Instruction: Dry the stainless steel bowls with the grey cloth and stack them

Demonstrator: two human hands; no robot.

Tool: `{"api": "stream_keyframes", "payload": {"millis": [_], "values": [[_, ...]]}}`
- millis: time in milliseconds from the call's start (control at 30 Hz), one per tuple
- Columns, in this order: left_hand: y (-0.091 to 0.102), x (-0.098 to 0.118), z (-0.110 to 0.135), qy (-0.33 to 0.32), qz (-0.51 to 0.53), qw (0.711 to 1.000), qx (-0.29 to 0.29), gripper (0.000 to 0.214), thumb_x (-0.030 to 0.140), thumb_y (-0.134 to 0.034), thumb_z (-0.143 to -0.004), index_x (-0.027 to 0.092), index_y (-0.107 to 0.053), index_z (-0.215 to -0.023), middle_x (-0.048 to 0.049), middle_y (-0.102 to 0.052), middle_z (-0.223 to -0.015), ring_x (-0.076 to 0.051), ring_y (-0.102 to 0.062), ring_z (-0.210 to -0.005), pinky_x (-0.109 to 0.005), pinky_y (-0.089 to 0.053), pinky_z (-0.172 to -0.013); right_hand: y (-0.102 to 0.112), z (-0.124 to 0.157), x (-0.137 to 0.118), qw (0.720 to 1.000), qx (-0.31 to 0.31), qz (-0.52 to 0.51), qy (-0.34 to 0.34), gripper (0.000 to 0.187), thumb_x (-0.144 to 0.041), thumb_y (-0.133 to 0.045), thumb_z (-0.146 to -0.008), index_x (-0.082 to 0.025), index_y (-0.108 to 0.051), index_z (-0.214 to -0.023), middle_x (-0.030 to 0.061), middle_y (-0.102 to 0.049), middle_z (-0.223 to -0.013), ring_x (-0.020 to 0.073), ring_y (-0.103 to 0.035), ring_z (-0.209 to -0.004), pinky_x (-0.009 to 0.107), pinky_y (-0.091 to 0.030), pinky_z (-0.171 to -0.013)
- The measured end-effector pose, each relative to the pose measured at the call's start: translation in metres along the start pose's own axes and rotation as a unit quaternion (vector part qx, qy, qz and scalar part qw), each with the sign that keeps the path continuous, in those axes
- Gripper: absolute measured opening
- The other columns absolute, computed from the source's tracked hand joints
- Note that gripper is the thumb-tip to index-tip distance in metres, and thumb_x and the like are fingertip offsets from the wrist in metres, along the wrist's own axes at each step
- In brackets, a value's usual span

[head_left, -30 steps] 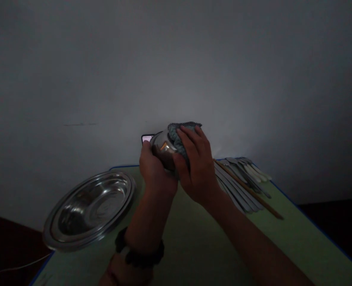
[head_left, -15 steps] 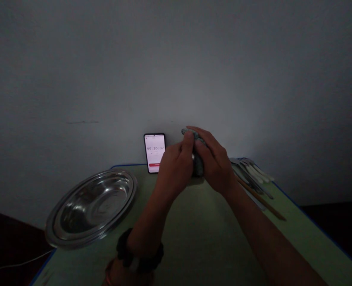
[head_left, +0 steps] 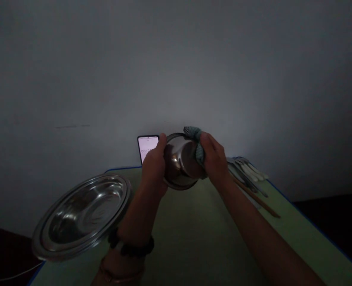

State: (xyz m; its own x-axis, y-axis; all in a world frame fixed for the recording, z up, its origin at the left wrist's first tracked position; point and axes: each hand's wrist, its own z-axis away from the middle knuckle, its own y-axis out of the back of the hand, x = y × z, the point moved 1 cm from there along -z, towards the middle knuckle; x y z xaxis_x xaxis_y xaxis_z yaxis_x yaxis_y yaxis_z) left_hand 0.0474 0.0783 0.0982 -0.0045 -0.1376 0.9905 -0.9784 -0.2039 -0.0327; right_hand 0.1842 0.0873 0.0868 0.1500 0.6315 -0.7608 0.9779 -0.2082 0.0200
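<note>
Only the head view here, and it's really dim, so take the fine details with a grain of salt.

The small steel bowl (head_left: 180,163) is up in the air over the far end of the green tabletop (head_left: 193,238), tipped on its edge with what looks like the inside facing the camera. The left hand (head_left: 154,167) is curled around the bowl's left rim, fingers closed on it. It has a bead bracelet (head_left: 131,248) on the wrist. The right hand (head_left: 214,163) is closed on a bunched grey-green cloth (head_left: 195,141) and presses it against the bowl's right side and top rim.

Just behind the bowl on the left, a phone (head_left: 147,147) leans on the wall with its screen lit. Well to the left of the bowl and nearer the camera, a big steel basin (head_left: 83,214) sits at the tabletop's edge. Right of the bowl there's a row of cutlery (head_left: 247,171) with a wooden stick (head_left: 257,198) lying beside it.

What could go wrong, I'd say:
- **Bowl slipping:** smooth steel is held at one rim only, so a hard push from the cloth could pop it out of the left hand.
- **Phone getting knocked:** it's right behind the bowl, and a swing backward could tip it over.
- **Basin tipping:** it seems to hang over the edge, so an elbow bump might send it off.
</note>
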Motion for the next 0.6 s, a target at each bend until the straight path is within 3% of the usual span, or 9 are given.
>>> {"api": "stream_keyframes", "payload": {"millis": [67, 133, 200, 300, 367, 467, 533, 600], "values": [[0.002, 0.003, 0.000, -0.005, -0.023, 0.999, -0.026, 0.048, 0.065, -0.049, -0.075, 0.018, -0.059, -0.072, -0.0001, -0.060, -0.064, -0.011, -0.051, -0.051, -0.023, -0.041, -0.048, 0.002, -0.003, 0.012, 0.999, 0.009, -0.016, -0.043, 0.036, -0.048, -0.042, -0.088, -0.020, -0.065, -0.085, 0.0001, -0.064, -0.082, 0.0148, -0.056, -0.083, 0.029, -0.043, -0.080], [0.005, 0.011, 0.002, -0.053, -0.146, 0.981, -0.115, 0.042, 0.058, -0.056, -0.074, 0.017, -0.060, -0.069, 0.0017, -0.057, -0.060, -0.011, -0.050, -0.051, -0.022, -0.039, -0.048, 0.007, -0.007, 0.025, 0.990, 0.061, -0.056, -0.113, 0.035, -0.049, -0.046, -0.085, -0.020, -0.066, -0.082, 0.0002, -0.065, -0.083, 0.0158, -0.057, -0.086, 0.030, -0.042, -0.083], [0.009, 0.017, 0.007, -0.124, -0.285, 0.915, -0.258, 0.034, 0.049, -0.062, -0.074, 0.017, -0.061, -0.065, 0.0036, -0.055, -0.056, -0.010, -0.050, -0.052, -0.021, -0.036, -0.049, 0.015, -0.011, 0.040, 0.963, 0.126, -0.121, -0.203, 0.034, -0.049, -0.049, -0.081, -0.020, -0.066, -0.081, 0.0000, -0.067, -0.083, 0.0166, -0.059, -0.085, 0.031, -0.044, -0.082], [0.013, 0.017, 0.009, -0.173, -0.398, 0.821, -0.371, 0.020, 0.038, -0.061, -0.079, 0.019, -0.069, -0.078, 0.0020, -0.064, -0.066, -0.013, -0.057, -0.061, -0.023, -0.040, -0.058, 0.025, -0.015, 0.058, 0.921, 0.150, -0.206, -0.294, 0.027, -0.047, -0.056, -0.076, -0.021, -0.065, -0.077, -0.0002, -0.069, -0.080, 0.0173, -0.062, -0.083, 0.032, -0.048, -0.079], [0.012, 0.011, 0.007, -0.205, -0.447, 0.782, -0.382, 0.015, 0.029, -0.060, -0.080, 0.019, -0.070, -0.084, -0.0014, -0.070, -0.077, -0.016, -0.061, -0.071, -0.027, -0.044, -0.066, 0.027, -0.015, 0.064, 0.913, 0.126, -0.222, -0.318, 0.024, -0.044, -0.059, -0.074, -0.021, -0.065, -0.075, 0.0002, -0.070, -0.077, 0.0175, -0.063, -0.082, 0.032, -0.049, -0.079], [0.006, 0.003, 0.002, -0.283, -0.520, 0.725, -0.352, 0.009, 0.021, -0.063, -0.078, 0.020, -0.072, -0.082, -0.0047, -0.072, -0.087, -0.021, -0.062, -0.086, -0.038, -0.043, -0.086, 0.024, -0.014, 0.060, 0.913, 0.079, -0.222, -0.334, 0.022, -0.042, -0.057, -0.076, -0.021, -0.064, -0.075, 0.0009, -0.070, -0.075, 0.0168, -0.064, -0.081, 0.031, -0.049, -0.081], [0.003, -0.001, 0.000, -0.326, -0.552, 0.698, -0.321, 0.010, 0.018, -0.066, -0.077, 0.022, -0.072, -0.083, -0.0035, -0.073, -0.090, -0.024, -0.059, -0.098, -0.050, -0.033, -0.099, 0.022, -0.011, 0.052, 0.915, 0.037, -0.221, -0.335, 0.023, -0.040, -0.056, -0.078, -0.019, -0.066, -0.077, 0.0016, -0.070, -0.077, 0.0154, -0.063, -0.078, 0.030, -0.049, -0.080], [0.001, -0.001, 0.000, -0.357, -0.559, 0.689, -0.291, 0.015, 0.015, -0.066, -0.076, 0.026, -0.073, -0.085, -0.0011, -0.073, -0.092, -0.027, -0.055, -0.107, -0.059, -0.022, -0.105, 0.020, -0.009, 0.043, 0.924, -0.023, -0.190, -0.330, 0.021, -0.035, -0.060, -0.075, -0.019, -0.068, -0.085, 0.0021, -0.070, -0.078, 0.0143, -0.062, -0.074, 0.030, -0.049, -0.076]]}}
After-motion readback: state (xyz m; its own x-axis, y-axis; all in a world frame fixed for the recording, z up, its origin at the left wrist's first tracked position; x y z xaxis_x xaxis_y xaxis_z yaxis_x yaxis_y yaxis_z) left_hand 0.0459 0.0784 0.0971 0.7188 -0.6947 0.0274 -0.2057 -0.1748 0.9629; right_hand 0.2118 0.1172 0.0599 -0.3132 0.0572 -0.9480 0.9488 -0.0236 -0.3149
